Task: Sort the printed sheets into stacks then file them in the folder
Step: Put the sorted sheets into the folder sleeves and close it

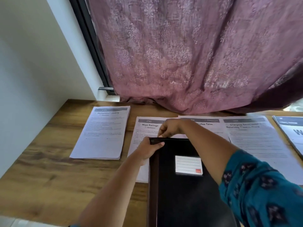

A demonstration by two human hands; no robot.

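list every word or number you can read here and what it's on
"Dishwasher Loading": heading on the far left stack, with a blurred number above it.
"2761" and "Wipe Railings": second stack.
"Coffee Table": third stack; its first words are hidden by the right hand.
Fourth stack: heading too blurred.
Far right sheet: a large "W", cut off.
Folder label: blank lines; red mark unreadable.
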